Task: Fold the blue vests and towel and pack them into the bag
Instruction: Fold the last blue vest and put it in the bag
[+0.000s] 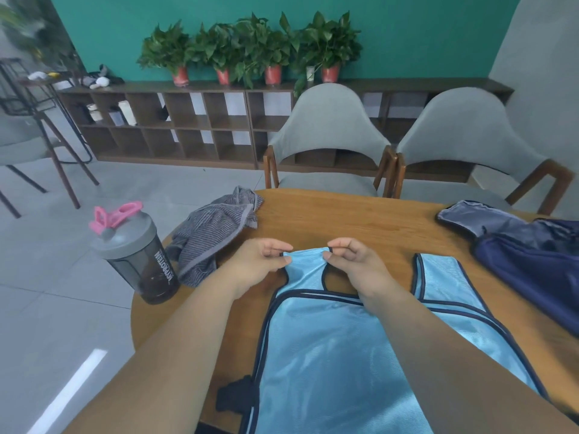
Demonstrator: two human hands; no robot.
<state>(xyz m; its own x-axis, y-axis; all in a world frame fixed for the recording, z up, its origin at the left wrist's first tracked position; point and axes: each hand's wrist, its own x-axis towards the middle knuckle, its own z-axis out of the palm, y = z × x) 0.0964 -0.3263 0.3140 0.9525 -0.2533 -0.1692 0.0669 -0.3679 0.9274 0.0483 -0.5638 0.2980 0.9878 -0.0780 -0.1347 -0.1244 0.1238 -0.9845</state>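
Item 1: blue vest (pixel 329 355), light blue mesh with dark trim. It lies flat on the table (pixel 344 214) straight in front of you, hem toward you and shoulder straps pointing away.
Item 2: your left hand (pixel 257 264) pinches the left corner of the vest's left shoulder strap between thumb and fingertips.
Item 3: your right hand (pixel 357 270) pinches the same strap's right corner, with the other fingers curled.
Item 4: grey striped towel (pixel 213 233), crumpled at the table's far left edge, apart from the vest.
Item 5: navy bag (pixel 526 245), lying open on the right side of the table, just beside the vest's right strap.
Item 6: dark shaker bottle (pixel 134 255) with grey lid and pink clasp, upright at the left edge, near the towel.
Item 7: two grey chairs (pixel 329 136) beyond the table.
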